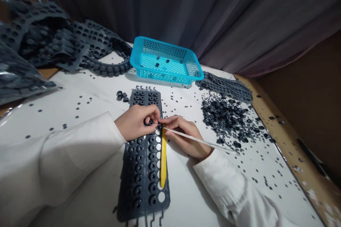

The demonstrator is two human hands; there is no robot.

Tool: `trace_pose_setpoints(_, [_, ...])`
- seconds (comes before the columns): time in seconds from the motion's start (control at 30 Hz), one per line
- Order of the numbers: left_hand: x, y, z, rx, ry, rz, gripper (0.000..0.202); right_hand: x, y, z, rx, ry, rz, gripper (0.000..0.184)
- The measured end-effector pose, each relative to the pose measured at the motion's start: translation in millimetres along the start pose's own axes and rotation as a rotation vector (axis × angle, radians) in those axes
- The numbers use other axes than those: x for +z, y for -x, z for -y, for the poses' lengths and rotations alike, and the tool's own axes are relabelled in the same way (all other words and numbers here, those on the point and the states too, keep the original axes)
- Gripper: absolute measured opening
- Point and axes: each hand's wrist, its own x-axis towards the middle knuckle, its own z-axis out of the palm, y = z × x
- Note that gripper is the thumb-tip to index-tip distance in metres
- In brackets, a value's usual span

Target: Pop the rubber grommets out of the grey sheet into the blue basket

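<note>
A black moulded rubber sheet (146,170) lies lengthwise before me, covered with rows of ring-shaped parts; along its right side runs a row of open holes. My left hand (140,120) rests over the sheet's upper middle, fingers curled in a pinch at the right-hand rows. What they grip is hidden. Meeting it from the right, my right hand (186,136) is closed at the fingertips. A flat yellow stick-like tool (163,159) extends from these fingertips down along the holes. A thin white strip (197,139) crosses the same hand towards the wrist.
Behind the sheet stands a blue perforated basket (166,72) with several small black pieces inside. A pile of black rubber parts (226,115) lies right, near a folded sheet (226,86). More rubber sheets (93,42) and a plastic bag (21,74) are left. Small black discs dot the white tabletop (90,103).
</note>
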Motion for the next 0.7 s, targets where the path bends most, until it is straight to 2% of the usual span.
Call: trace_pose_setpoints(0.7, [-1.2,0.0,-2.5,-0.015,0.010,-0.008,0.008,0.7,-2.2,-6.0,-0.151,0.128,0.037,0.004])
